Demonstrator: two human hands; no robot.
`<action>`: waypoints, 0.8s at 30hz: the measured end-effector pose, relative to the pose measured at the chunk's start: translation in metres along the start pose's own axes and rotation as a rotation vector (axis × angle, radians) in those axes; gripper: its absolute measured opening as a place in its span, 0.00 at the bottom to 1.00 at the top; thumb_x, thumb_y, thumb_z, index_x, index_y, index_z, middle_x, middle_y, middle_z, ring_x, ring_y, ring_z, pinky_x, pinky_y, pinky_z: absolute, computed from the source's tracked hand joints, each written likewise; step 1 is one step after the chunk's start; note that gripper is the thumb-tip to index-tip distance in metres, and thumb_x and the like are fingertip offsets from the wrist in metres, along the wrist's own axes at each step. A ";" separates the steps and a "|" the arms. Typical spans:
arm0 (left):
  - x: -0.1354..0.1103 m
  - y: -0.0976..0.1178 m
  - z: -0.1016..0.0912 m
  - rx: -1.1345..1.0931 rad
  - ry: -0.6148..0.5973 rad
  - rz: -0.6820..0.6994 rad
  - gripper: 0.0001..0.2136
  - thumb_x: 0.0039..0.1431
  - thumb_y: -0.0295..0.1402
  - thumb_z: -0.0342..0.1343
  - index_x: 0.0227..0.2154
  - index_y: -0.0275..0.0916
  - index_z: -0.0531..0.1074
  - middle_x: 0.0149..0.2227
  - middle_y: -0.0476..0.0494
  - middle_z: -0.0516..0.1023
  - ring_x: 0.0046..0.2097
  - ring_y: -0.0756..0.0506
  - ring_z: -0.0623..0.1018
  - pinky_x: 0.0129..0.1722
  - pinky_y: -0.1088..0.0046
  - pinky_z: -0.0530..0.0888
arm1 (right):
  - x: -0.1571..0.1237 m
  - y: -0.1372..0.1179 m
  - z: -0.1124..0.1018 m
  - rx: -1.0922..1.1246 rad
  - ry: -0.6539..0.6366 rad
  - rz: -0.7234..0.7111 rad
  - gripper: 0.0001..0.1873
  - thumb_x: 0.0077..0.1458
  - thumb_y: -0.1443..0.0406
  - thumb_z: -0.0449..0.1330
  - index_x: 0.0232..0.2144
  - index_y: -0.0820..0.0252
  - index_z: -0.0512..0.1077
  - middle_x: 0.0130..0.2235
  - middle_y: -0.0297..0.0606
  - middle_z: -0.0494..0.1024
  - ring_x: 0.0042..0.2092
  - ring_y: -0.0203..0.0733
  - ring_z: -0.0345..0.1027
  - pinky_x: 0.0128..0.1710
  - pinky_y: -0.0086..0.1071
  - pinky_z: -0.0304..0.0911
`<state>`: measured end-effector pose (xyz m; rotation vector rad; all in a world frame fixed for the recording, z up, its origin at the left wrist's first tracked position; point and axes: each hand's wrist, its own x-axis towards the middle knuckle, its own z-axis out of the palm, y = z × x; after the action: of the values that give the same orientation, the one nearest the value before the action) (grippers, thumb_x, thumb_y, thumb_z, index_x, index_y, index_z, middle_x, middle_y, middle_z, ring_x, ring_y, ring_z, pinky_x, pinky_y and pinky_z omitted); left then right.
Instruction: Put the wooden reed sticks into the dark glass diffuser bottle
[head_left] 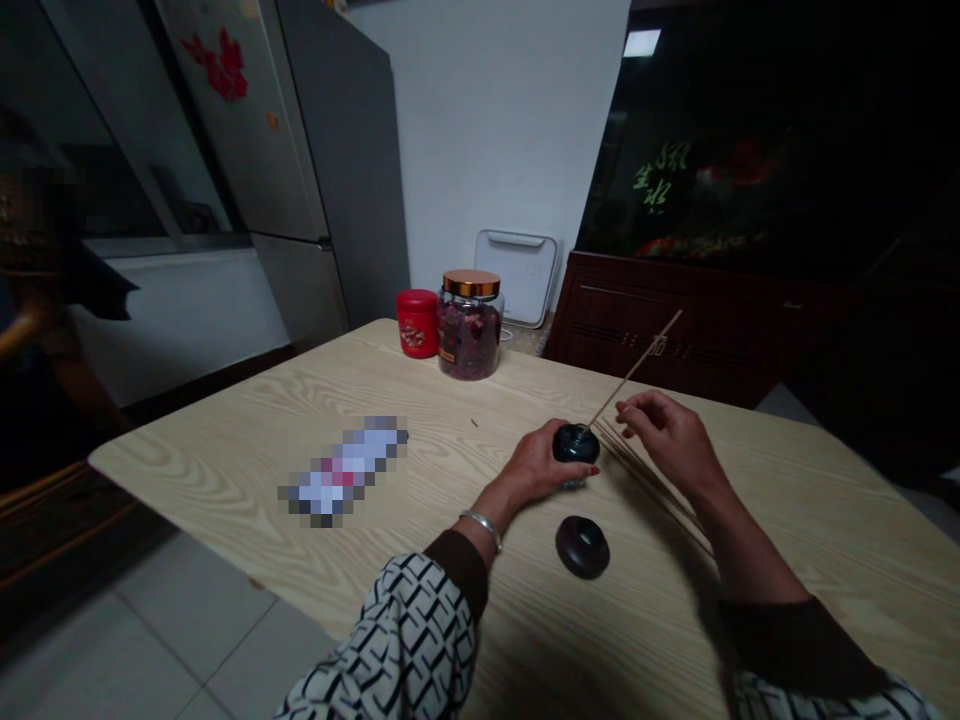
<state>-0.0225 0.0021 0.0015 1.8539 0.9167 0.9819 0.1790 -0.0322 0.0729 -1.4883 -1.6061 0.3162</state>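
Observation:
My left hand [538,463] is wrapped round a small dark round holder [576,442] on the light wooden table [420,560]. One thin stick [636,368] stands in the holder, leaning up and to the right. My right hand [670,434] hovers just right of the holder with its fingers pinched near the stick's lower part; whether they grip it I cannot tell. Beneath that hand several more thin sticks [660,490] lie fanned on the table. A dark round lid [583,547] rests close to me, below the holder.
At the table's far edge stand a red tin [417,322] and a glass jar with a copper lid [470,324]. A blurred flat packet [343,470] lies to the left. A fridge [300,170], a dark wooden cabinet [675,330] and a white appliance [517,262] stand behind.

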 end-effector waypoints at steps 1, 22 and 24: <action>0.000 0.000 0.000 0.000 0.001 0.000 0.31 0.44 0.46 0.70 0.51 0.40 0.71 0.44 0.41 0.79 0.45 0.41 0.78 0.46 0.66 0.74 | 0.002 0.006 -0.010 -0.050 -0.020 0.012 0.15 0.57 0.52 0.58 0.33 0.58 0.72 0.30 0.37 0.77 0.30 0.41 0.71 0.31 0.33 0.63; 0.001 -0.001 0.002 0.009 0.015 0.009 0.32 0.44 0.46 0.70 0.51 0.38 0.71 0.43 0.40 0.79 0.45 0.41 0.78 0.47 0.64 0.74 | -0.007 0.043 -0.022 -0.776 -0.610 0.203 0.06 0.45 0.64 0.61 0.26 0.60 0.76 0.32 0.45 0.80 0.33 0.46 0.73 0.29 0.33 0.56; 0.001 0.000 0.001 0.012 0.020 0.012 0.32 0.44 0.46 0.70 0.51 0.38 0.71 0.43 0.39 0.79 0.45 0.41 0.78 0.47 0.64 0.74 | -0.002 0.039 -0.032 -0.503 -0.470 0.154 0.06 0.46 0.64 0.60 0.22 0.60 0.74 0.27 0.39 0.77 0.29 0.40 0.69 0.28 0.31 0.58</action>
<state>-0.0213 0.0025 0.0008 1.8647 0.9261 1.0056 0.2283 -0.0364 0.0631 -2.0361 -2.0489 0.3883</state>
